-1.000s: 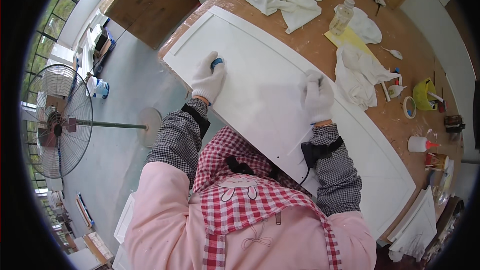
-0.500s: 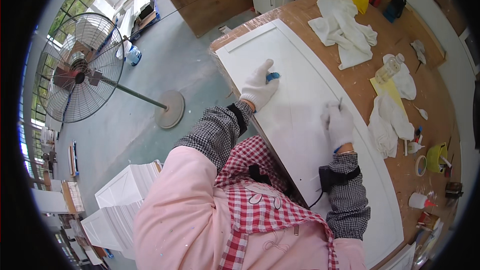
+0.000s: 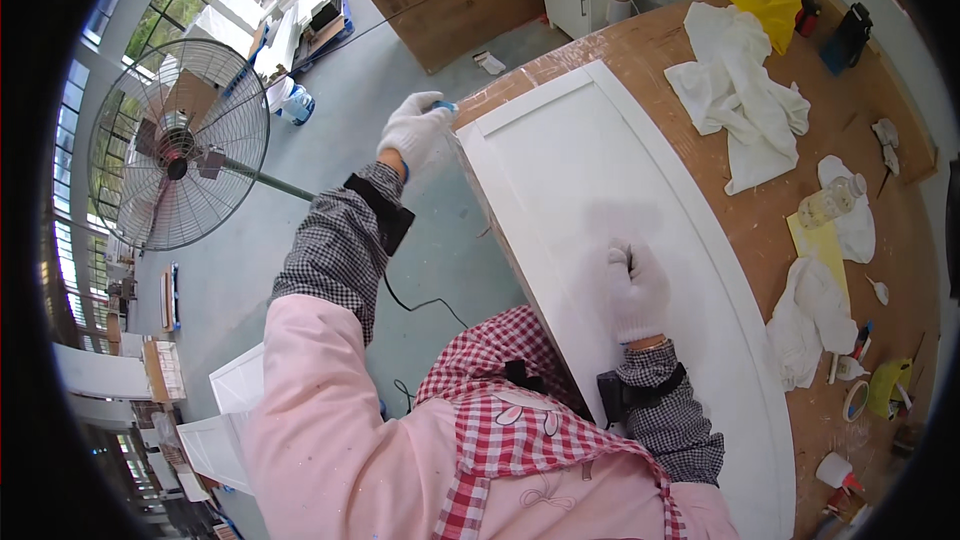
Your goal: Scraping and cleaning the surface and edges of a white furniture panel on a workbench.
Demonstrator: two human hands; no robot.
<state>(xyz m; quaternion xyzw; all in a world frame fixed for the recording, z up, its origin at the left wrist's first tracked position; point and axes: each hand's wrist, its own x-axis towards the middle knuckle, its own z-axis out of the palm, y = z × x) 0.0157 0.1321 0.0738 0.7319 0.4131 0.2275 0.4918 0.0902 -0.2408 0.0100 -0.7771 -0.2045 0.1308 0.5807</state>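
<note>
A long white panel (image 3: 560, 155) with a raised border lies along the table in front of me. My left hand (image 3: 415, 130), in a white knit glove, is off the panel's left side, above the floor beside the table corner. Its fingers are closed on a small blue piece (image 3: 445, 107) whose kind I cannot make out. Over the middle of the panel is my right hand (image 3: 638, 292), gloved too and curled into a fist. A thin dark bit shows between its fingers; what it belongs to is hidden.
The brown-covered table (image 3: 690, 150) carries white cloths (image 3: 740, 90), a yellow bag (image 3: 762, 8), a clear bottle (image 3: 832, 202) and a yellow-green cup (image 3: 888, 387). A standing fan (image 3: 178, 155) is to the left, with white panels (image 3: 215, 455) low behind my arm. Large cartons (image 3: 455, 5) stand beyond the table.
My left hand has moved left off the panel, carrying the blue piece. My right hand has shifted slightly left and down and turned. The view has swung a little.
</note>
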